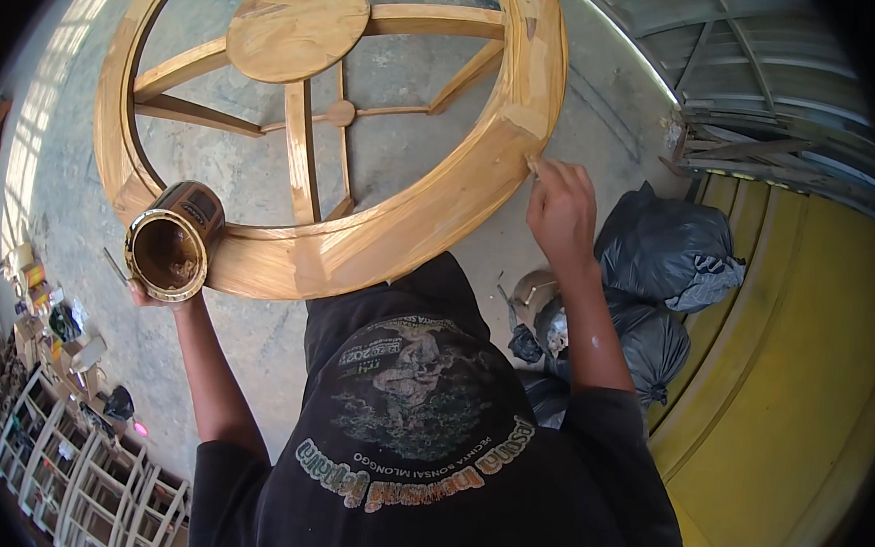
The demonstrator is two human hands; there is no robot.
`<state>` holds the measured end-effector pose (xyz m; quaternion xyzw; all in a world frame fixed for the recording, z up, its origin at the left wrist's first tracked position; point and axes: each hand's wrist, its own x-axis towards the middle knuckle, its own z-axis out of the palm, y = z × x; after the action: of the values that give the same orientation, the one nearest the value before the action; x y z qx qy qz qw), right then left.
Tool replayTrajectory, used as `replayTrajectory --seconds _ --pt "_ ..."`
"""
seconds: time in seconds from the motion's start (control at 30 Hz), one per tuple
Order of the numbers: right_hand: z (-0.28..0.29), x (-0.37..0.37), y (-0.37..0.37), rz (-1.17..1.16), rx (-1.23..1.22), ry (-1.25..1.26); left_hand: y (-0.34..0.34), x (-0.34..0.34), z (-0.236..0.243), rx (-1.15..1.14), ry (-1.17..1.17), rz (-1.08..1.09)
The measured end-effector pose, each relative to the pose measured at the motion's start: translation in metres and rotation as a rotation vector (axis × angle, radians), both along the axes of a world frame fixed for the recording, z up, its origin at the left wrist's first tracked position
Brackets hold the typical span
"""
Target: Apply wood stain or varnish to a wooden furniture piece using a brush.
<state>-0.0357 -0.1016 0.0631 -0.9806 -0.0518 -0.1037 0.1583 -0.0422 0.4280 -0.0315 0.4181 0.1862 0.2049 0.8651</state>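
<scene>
Head view: a pale-gold, grain-streaked wooden ring [399, 251] spans upper left to centre; the left hand [156, 294] holds a drip-stained can [176, 237], the right hand [563, 213] pinches something small [533, 164], unclear.

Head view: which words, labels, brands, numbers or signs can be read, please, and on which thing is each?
I do not copy the wording itself.
Black T-shirt: large curved coloured lettering, partly readable; a smaller pale line beside it, readable; small print near the graphic, mostly too faint.
Open can: print on its side, too small to read.
</scene>
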Motion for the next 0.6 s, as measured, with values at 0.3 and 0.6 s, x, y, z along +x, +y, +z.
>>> replayTrajectory --seconds 0.3,0.6 --pt "-0.018 0.008 0.028 -0.051 -0.112 0.006 0.011 0.001 -0.013 -0.071 -0.049 -0.009" --pt "0.000 0.003 -0.020 0.238 -0.001 -0.059 -0.001 0.000 0.003 -0.054 -0.042 -0.089"
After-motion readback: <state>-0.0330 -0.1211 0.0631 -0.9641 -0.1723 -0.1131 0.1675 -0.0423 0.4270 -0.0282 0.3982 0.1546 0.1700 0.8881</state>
